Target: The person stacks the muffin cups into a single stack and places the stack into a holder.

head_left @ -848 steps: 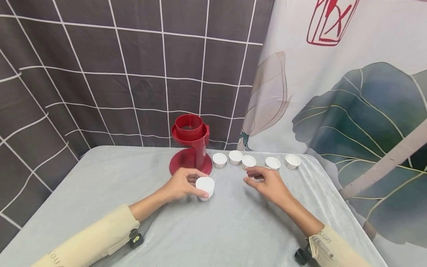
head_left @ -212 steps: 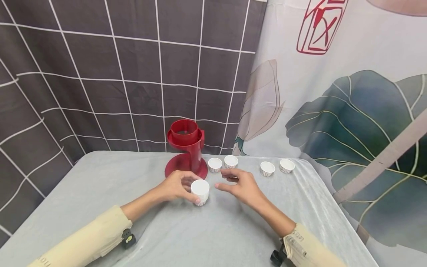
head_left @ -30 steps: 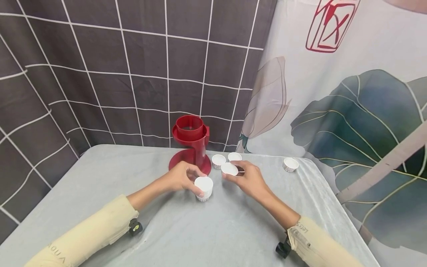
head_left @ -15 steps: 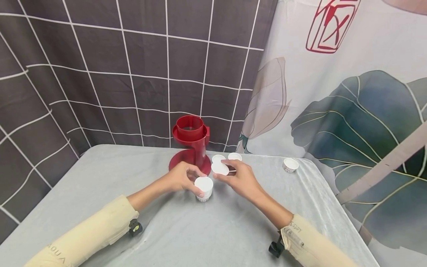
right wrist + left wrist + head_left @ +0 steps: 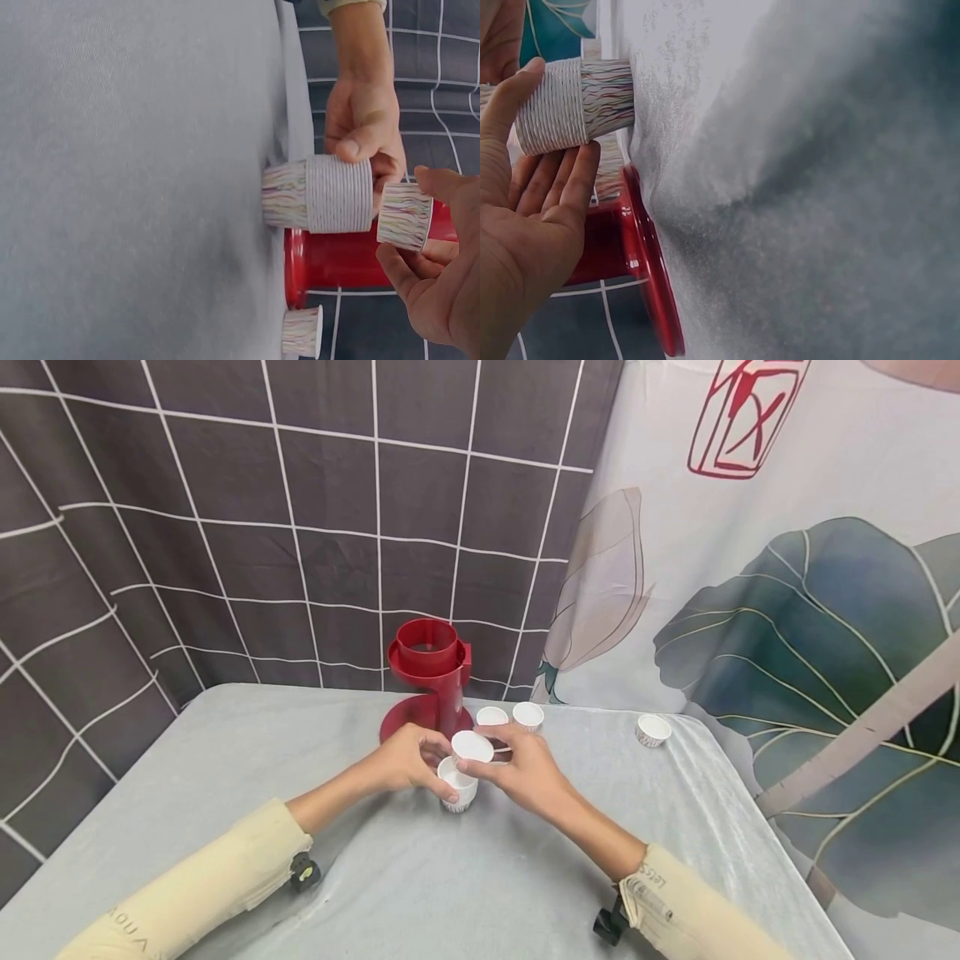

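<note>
My left hand (image 5: pixel 408 762) grips a nested stack of white paper baking cups (image 5: pixel 459 797) standing on the cloth, thumb on the near side. Many stacked rims show as ridges on the stack (image 5: pixel 551 109) in the left wrist view, above a wall with wavy coloured lines. Between thumb and fingers, my right hand (image 5: pixel 531 770) pinches a single paper baking cup (image 5: pixel 472 746), its mouth facing up. In the right wrist view the base of this single cup (image 5: pixel 405 216) is just above the top rim of the stack.
A red stand (image 5: pixel 447 689) with a ring-shaped top and round base is behind my left hand. Two paper baking cups (image 5: pixel 528 716) sit near the table's back edge, and another cup (image 5: pixel 653 730) stands farther right. Grey cloth (image 5: pixel 420 885) covers the table.
My right hand has carried its single cup leftward to above the stack; the left hand keeps its grip in place. Earlier, more loose cups stood along the back.
</note>
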Demonstrator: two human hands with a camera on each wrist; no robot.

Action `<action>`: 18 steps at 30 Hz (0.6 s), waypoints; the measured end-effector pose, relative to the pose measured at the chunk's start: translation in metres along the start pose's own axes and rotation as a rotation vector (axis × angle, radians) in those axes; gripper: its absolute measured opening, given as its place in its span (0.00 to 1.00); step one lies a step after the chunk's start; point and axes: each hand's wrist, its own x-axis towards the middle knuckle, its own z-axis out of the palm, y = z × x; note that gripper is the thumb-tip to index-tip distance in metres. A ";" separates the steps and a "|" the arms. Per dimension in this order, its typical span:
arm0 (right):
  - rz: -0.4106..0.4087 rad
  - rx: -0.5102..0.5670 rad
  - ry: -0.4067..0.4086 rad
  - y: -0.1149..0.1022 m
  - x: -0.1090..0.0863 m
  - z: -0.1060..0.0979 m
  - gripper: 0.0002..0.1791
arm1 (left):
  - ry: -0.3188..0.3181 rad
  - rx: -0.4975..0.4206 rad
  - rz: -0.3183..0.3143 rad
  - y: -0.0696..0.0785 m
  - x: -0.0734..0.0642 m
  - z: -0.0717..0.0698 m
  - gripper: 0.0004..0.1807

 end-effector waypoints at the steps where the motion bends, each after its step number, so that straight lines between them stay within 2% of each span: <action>1: -0.003 0.001 -0.004 0.000 0.000 0.002 0.30 | -0.001 -0.003 0.002 -0.001 0.000 0.000 0.26; 11: -0.047 -0.028 -0.081 0.001 -0.001 0.010 0.27 | -0.018 -0.042 0.044 -0.005 -0.002 0.001 0.24; 18: -0.050 -0.042 -0.145 0.004 -0.003 0.011 0.31 | -0.007 -0.050 0.043 -0.005 -0.002 0.001 0.24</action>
